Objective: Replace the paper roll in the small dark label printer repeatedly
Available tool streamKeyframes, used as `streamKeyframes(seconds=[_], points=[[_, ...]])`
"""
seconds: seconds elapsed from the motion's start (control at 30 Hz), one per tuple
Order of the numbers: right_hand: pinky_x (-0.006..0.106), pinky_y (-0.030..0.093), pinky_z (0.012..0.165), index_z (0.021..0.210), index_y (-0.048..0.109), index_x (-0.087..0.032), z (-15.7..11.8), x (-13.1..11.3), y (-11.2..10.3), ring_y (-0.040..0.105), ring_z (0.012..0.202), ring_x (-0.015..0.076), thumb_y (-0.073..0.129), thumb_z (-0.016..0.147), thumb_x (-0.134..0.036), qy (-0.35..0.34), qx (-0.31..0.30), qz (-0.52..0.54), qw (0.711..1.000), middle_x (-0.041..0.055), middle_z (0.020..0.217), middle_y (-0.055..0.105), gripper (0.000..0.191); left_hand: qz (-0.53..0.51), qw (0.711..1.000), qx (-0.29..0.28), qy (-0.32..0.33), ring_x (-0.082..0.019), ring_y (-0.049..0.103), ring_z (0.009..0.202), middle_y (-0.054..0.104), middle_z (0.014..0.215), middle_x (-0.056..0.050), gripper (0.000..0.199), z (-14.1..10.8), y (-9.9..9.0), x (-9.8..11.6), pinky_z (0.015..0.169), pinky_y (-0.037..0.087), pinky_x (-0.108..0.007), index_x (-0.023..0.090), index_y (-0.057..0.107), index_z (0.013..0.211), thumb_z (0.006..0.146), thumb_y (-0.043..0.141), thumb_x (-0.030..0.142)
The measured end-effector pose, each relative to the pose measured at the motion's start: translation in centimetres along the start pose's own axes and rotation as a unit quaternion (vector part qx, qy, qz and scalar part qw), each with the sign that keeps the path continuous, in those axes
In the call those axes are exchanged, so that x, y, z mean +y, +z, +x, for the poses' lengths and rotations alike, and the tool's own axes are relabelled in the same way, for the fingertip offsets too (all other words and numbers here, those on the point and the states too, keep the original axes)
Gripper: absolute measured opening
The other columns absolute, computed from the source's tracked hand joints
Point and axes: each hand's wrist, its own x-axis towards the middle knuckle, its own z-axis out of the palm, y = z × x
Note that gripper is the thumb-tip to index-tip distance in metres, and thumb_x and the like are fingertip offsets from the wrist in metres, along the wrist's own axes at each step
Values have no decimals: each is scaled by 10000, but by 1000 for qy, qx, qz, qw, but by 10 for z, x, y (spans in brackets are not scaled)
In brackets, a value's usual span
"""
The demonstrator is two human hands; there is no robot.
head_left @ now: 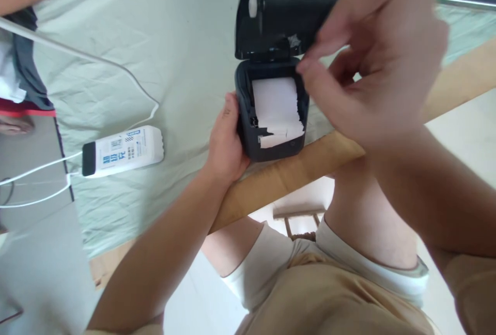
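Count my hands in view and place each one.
2: your left hand grips the black device from its left side; your right hand, blurred, is at its right, by the open lid.

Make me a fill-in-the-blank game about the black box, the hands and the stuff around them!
1. The lid of the black box is not shut but ____.
2. The paper inside the box is colored ____.
3. The left hand holds the box's side, while the ____ hand looks blurry.
4. The power bank lies on a pale ____ cloth.

Missing words: open; white; right; green.
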Motion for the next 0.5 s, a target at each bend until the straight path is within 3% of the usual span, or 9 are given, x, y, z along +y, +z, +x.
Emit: streamKeyframes(seconds=[0.17,0.3,0.37,0.43,0.5], points=[[334,454,593,1129,680,-344,6,-6,7,710,804,240,651,961,-488,-52,-26,-145,988,15,842,726,223,-2,1000,-22,0,-346,542,1489,782,1232,-113,481,-5,6,5,1113,579,-464,187,725,999,1029,524,623],[333,227,514,1033,712,-327,22,-16,11,593,595,227,754,806,-370,-53,-88,-376,921,24,719,668,235,-16,999,-31,12,-303,562,1477,800,1211,-87,393,-6,5,4,1142,556,-405,191,735,1008,1036,573,549],[330,183,517,1059,726,-338,28,-20,10,551,556,218,779,746,-347,-46,-103,-424,899,29,715,677,318,-17,999,-24,20,-299,571,1470,807,1187,-77,397,-5,3,3,1140,558,-405,189,738,1003,1044,565,544],[328,233,520,1106,731,-358,28,-21,3,533,553,192,773,712,-308,-63,-101,-369,922,9,765,720,399,-11,1000,-10,16,-307,587,1454,813,1168,-80,416,-5,2,3,1134,566,-412,187,745,1026,1037,572,565],[332,341,539,1100,751,-378,18,-17,-7,547,552,159,776,668,-304,-64,-59,-224,971,-28,853,761,439,-11,1000,-1,0,-308,621,1418,822,1137,-77,430,-4,2,4,1121,580,-416,182,750,1050,1039,566,570]])
